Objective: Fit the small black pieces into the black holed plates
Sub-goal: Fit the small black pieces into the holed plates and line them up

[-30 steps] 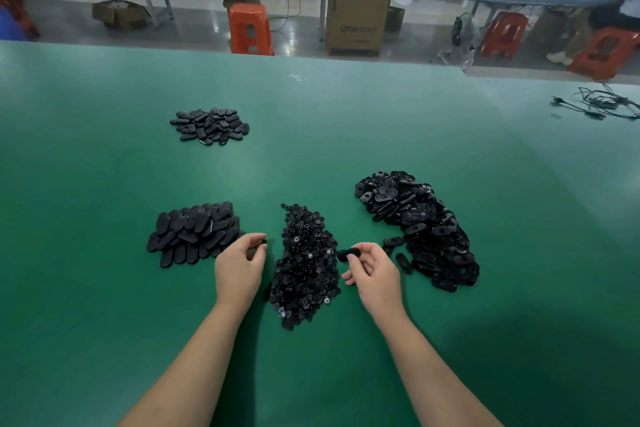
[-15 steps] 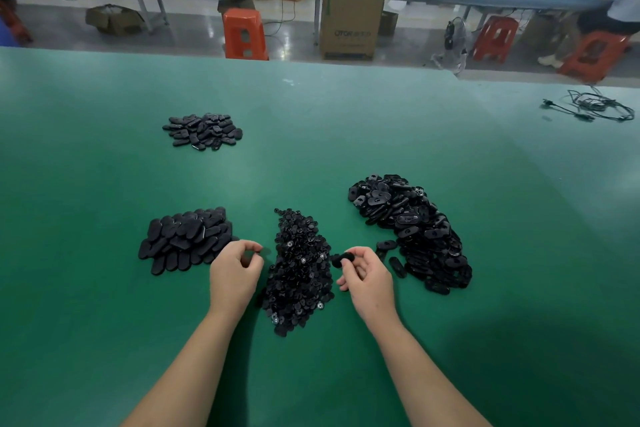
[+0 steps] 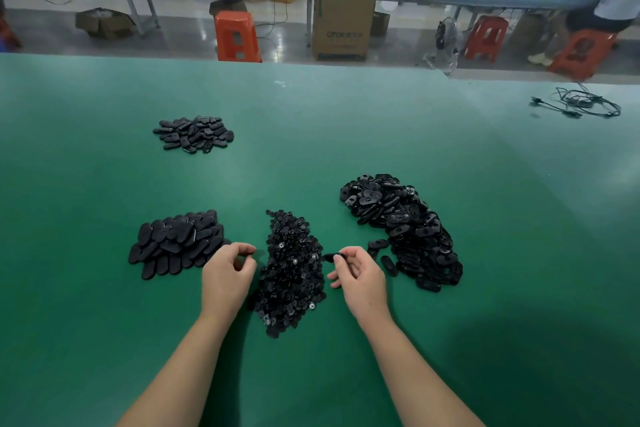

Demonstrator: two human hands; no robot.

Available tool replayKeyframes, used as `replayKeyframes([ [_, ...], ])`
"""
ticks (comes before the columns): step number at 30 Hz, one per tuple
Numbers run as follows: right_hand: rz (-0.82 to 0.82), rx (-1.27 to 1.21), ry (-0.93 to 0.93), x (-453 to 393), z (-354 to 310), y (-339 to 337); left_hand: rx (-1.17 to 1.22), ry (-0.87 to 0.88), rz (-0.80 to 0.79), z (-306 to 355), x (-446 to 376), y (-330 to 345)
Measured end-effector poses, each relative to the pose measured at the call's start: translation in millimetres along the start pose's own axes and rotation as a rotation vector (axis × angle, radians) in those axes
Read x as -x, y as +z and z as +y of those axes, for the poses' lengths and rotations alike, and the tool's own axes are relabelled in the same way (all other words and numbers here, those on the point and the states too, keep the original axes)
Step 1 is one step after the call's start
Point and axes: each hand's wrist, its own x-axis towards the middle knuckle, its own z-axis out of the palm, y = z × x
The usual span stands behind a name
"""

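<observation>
A: What is gripped by the fingers just now?

B: A black holed plate [image 3: 334, 257] is pinched at the fingertips of the right hand [image 3: 360, 277], held out over the right edge of the small-piece heap [image 3: 292, 270], presumably so its hole is presented for fitting. The fingers of the left hand [image 3: 227, 274] are curled with thumb and forefinger drawn together; whether a small piece is pinched there cannot be told.

A: And why are the heaps laid out this way?

B: The small pieces are kept between the hands, within reach of both. Unfilled holed plates [image 3: 401, 225] are heaped to the right, just beside the holding hand. Flat oval parts [image 3: 176, 243] are stacked on the left, likely finished ones, and another heap [image 3: 194, 133] is set farther off on the green table [image 3: 346, 135].
</observation>
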Motion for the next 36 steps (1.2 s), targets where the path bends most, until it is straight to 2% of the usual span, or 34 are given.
replayKeyframes([
  [5,0.018,0.016,-0.006,-1.7,1.1,-0.4,-0.013,0.048,0.004,2.8,-1.5,-1.4],
  [8,0.014,0.023,-0.001,-3.7,3.9,-0.4,0.079,0.042,0.0,17.7,0.5,1.1],
  [12,0.005,-0.053,0.034,-5.2,4.4,2.4,0.267,-0.039,-0.089,55.9,6.5,18.3],
  [16,0.029,-0.091,0.034,-7.7,7.4,3.8,0.35,-0.118,-0.252,80.4,15.4,40.4],
  [19,0.036,-0.069,0.004,-6.3,7.8,2.5,0.331,-0.148,-0.294,89.4,20.4,51.3],
  [27,0.015,-0.027,-0.003,-8.0,10.9,0.7,0.236,-0.182,-0.283,106.4,22.4,58.7],
  [36,0.016,0.007,-0.022,-8.3,9.5,-1.3,0.182,-0.142,-0.274,109.5,18.4,59.6],
])
